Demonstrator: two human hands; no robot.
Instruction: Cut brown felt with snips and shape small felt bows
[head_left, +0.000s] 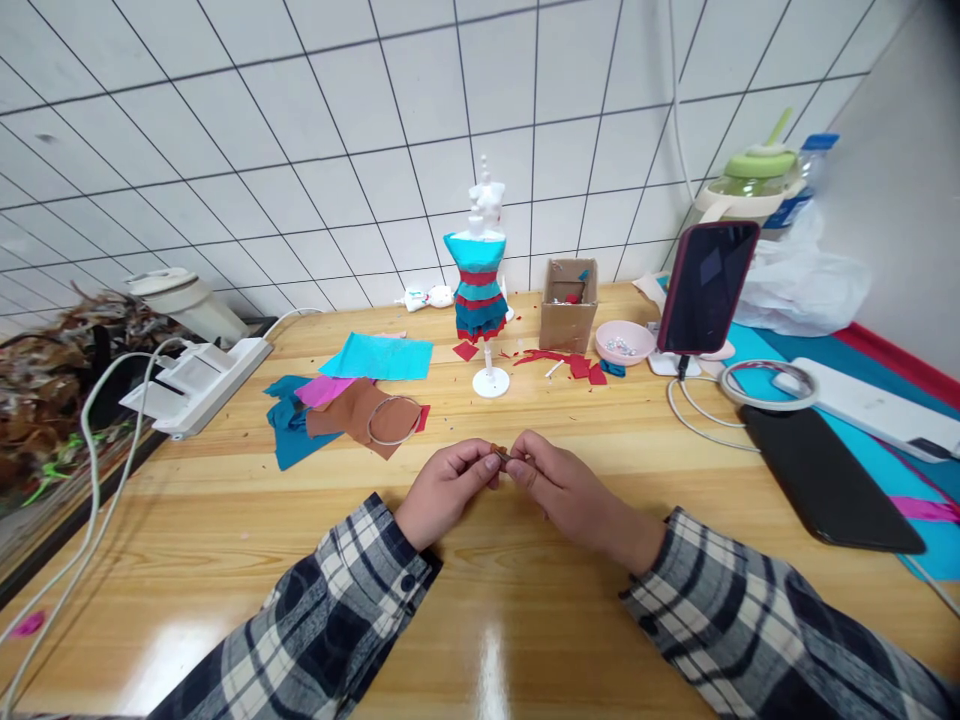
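My left hand (452,490) and my right hand (564,485) meet over the middle of the table. Between their fingertips is a small piece of brown paper (498,450), pinched from both sides and mostly hidden by the fingers. Beyond my hands stands a small white mannequin (487,200) on a round base, dressed in a turquoise and red layered paper dress (480,290). Left of my hands lies a sheet of brown paper (349,415) with a thin ring (394,420) on it.
Teal paper (289,440) and a turquoise sheet (382,357) lie at left. A cardboard box (568,325), red scraps (579,367) and a pink bowl (625,355) stand right of the mannequin. Further right are a propped phone (709,290) and a black tablet-like slab (829,480). Cables run at left.
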